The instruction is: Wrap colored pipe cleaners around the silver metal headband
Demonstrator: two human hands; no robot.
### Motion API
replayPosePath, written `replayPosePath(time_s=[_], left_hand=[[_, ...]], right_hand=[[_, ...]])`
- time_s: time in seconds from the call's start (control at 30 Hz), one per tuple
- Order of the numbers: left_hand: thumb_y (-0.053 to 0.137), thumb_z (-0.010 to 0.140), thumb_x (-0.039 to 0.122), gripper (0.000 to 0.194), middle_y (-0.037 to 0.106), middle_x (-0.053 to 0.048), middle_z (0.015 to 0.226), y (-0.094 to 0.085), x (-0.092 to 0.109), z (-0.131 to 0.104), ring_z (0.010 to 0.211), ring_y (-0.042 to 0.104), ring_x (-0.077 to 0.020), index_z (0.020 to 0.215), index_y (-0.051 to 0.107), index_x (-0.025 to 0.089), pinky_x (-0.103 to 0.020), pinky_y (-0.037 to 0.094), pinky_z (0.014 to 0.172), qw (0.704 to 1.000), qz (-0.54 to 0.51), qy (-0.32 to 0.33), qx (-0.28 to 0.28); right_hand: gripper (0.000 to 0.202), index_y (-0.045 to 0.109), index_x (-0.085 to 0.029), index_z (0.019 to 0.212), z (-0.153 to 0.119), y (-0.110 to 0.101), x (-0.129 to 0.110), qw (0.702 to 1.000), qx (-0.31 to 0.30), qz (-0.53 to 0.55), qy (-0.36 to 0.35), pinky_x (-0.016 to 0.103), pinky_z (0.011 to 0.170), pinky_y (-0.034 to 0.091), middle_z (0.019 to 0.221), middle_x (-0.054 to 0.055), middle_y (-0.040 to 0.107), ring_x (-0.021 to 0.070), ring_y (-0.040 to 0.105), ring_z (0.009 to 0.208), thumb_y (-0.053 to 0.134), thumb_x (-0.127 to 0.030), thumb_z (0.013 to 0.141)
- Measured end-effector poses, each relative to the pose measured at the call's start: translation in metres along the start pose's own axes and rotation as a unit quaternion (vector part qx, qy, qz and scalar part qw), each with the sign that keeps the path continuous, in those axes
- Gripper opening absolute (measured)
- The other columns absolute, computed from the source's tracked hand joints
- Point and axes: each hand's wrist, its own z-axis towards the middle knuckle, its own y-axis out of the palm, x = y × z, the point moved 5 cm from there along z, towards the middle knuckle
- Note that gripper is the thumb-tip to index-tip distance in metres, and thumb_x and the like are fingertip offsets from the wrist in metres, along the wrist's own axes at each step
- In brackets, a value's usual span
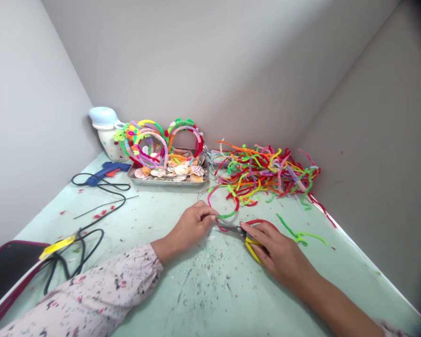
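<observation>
Near the middle of the table, my left hand (pixel 192 227) pinches the near side of a thin hoop wrapped in pink, green and red pipe cleaner (pixel 228 216). My right hand (pixel 275 248) grips a pair of scissors (pixel 253 248) with red and yellow handles. Their metal blades point left and reach the pipe cleaner beside my left fingertips. Whether the blades are apart there is too small to tell. A short pink end shows just below the blades. Loose green pipe cleaners (pixel 298 234) lie to the right of the scissors.
A metal tray (pixel 168 182) of seashells holds several wrapped hoops (pixel 152 150) at the back. Right of it is a pile of coloured pipe cleaners (pixel 266 173). A blue glue gun (pixel 103 174), black cord (pixel 103 213) and white bottle (pixel 110 140) stand left. Grey walls (pixel 210 70) surround the table.
</observation>
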Motion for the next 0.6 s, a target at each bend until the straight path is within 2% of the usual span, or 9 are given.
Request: replayPosePath(time_s=[0.6], left_hand=[[0.051, 0.082, 0.02, 0.02, 0.056, -0.003, 0.081, -0.0008, 0.0013, 0.0009, 0.076, 0.056, -0.0146, 0.086, 0.071, 0.016, -0.025, 0.043, 0.071, 1.0, -0.009, -0.01, 0.004]], right_hand=[[0.048, 0.046, -0.027, 0.134, 0.0006, -0.0016, -0.0001, 1.0, 0.002, 0.014, 0.0, 0.028, 0.077, 0.053, 0.11, 0.009, 0.059, 0.0177, 0.06, 0.096, 0.044, -0.015, 0.088]])
